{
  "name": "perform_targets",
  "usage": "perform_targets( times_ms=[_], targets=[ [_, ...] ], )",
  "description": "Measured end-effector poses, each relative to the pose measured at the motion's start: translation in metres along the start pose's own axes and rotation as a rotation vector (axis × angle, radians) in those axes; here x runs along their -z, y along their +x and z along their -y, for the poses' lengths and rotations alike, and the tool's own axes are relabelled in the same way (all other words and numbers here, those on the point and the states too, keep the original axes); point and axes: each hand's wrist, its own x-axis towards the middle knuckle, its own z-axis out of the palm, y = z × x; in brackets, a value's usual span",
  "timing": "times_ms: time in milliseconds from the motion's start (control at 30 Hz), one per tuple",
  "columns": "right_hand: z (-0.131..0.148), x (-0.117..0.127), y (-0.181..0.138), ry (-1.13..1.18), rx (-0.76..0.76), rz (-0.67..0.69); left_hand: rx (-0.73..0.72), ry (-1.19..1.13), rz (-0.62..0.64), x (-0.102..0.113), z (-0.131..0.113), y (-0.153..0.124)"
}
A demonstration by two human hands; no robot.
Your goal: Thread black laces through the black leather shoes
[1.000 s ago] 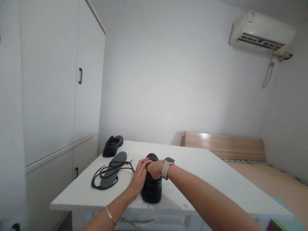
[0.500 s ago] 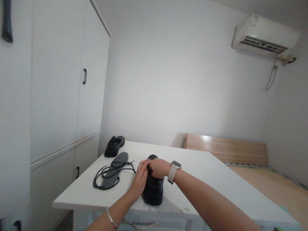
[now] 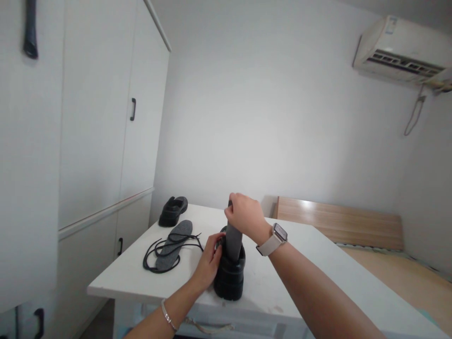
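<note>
A black shoe (image 3: 229, 281) stands on the white table with its heel towards me. My right hand (image 3: 245, 214), wearing a watch, is closed on the upper end of a grey insole (image 3: 233, 242). The insole stands nearly upright, its lower end inside the shoe's opening. My left hand (image 3: 211, 259) grips the left side of the shoe near its opening, fingers partly hidden. To the left lies another grey insole (image 3: 173, 249) with black shoelaces (image 3: 150, 269) looped over it. Behind these, a second black shoe (image 3: 171, 212) rests at the table's far left corner.
The white table (image 3: 282, 263) has a drawer front with a rope handle (image 3: 208, 327) below its near edge. A white wardrobe (image 3: 95, 141) stands on the left. On the right are a bed with a wooden headboard (image 3: 339, 221) and an air conditioner (image 3: 402, 49) above.
My right hand has risen from the shoe's opening, drawing the grey insole partly up out of it. My left hand stays at the shoe's side. The view has shifted slightly.
</note>
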Motion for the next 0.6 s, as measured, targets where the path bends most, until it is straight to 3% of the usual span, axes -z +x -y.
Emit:
perform_targets(
  times_ms=[133, 300, 433, 600],
  targets=[
    [0.010, 0.011, 0.006, 0.037, -0.033, -0.255, -0.011, 0.024, -0.018, -0.001, 0.005, 0.003],
    [0.034, -0.015, 0.001, 0.151, 0.295, -0.677, -0.011, 0.053, -0.024, -0.001, 0.005, 0.003],
    [0.046, -0.036, 0.000, 0.172, 0.400, -0.723, -0.014, 0.071, -0.014, 0.001, 0.000, 0.003],
    [0.044, -0.033, 0.014, 0.225, 0.303, -0.744, -0.004, 0.091, -0.006, 0.000, -0.001, 0.003]
  ],
)
